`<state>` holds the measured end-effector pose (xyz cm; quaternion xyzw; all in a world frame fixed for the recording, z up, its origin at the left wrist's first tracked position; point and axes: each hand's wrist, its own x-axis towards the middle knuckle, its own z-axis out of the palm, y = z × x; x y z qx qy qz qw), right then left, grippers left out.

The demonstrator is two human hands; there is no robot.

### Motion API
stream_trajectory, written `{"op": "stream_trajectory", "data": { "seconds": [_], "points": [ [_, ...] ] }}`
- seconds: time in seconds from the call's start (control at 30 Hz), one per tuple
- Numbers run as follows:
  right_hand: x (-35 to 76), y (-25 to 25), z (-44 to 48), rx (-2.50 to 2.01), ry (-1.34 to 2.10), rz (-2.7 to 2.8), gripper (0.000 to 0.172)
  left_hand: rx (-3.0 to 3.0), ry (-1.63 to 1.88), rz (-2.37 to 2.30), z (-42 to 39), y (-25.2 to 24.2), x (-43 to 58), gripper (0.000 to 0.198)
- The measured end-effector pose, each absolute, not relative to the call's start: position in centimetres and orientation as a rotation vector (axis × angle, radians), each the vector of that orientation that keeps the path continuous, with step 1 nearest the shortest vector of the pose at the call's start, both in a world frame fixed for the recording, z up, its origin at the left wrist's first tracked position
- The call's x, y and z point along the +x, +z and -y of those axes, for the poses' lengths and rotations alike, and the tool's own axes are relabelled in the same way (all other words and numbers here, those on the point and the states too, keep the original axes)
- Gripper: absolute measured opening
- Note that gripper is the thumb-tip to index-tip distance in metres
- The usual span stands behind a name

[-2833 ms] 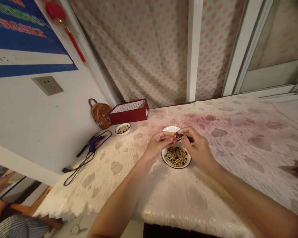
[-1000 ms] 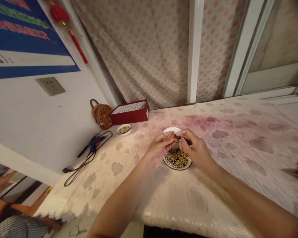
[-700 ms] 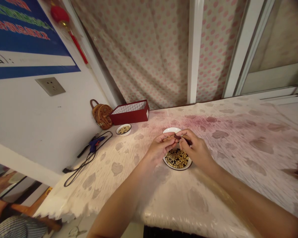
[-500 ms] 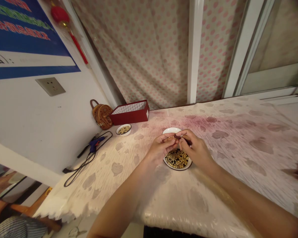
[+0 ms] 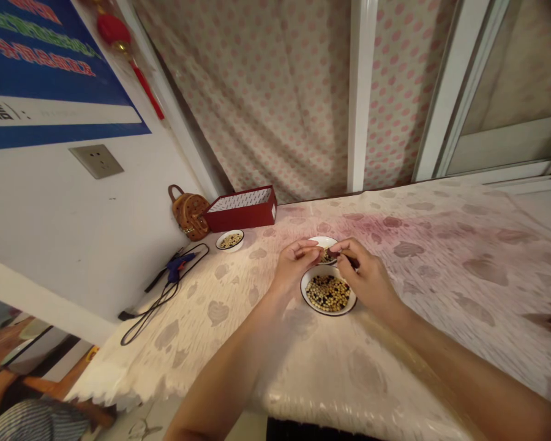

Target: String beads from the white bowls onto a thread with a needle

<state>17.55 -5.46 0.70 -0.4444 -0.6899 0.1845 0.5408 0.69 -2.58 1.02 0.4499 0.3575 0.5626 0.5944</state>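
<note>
Your right hand (image 5: pixel 367 272) has a narrow grip, pinching a small dark brown piece (image 5: pixel 343 258) between thumb and fingers, just above a small white dish (image 5: pixel 319 239). Your left hand (image 5: pixel 296 267) curls loosely beside it; you cannot tell whether it holds anything. A white bowl (image 5: pixel 326 313) of mixed dark and pale beans sits just below both hands on the table (image 5: pixel 417 343).

Left hand (image 5: pixel 296 264) has parted from right hand (image 5: pixel 366 275); rear dish (image 5: pixel 324 241) shows more.
</note>
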Motion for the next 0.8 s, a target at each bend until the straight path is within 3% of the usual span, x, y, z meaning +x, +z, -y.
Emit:
{"op": "stream_trajectory", "data": {
  "seconds": [0.2, 0.43, 0.63, 0.8],
  "points": [
    [17.7, 0.3, 5.1, -1.087, 0.409, 1.582, 0.015, 1.39, 1.37, -0.998, 1.0, 0.3, 0.9, 0.012],
    [17.8, 0.8, 5.3, -1.122, 0.398, 1.567, 0.017, 1.887, 1.202, -1.246, 2.8, 0.9, 0.4, 0.016],
    [17.8, 0.9, 5.4, -1.139, 0.381, 1.566, 0.016, 2.298, 0.699, -1.275, 5.2, 2.4, 0.1, 0.022],
    [17.8, 0.8, 5.3, -1.14, 0.375, 1.572, 0.015, 2.442, 0.68, -1.193, 4.9, 1.3, 0.6, 0.024]
  ]
}}
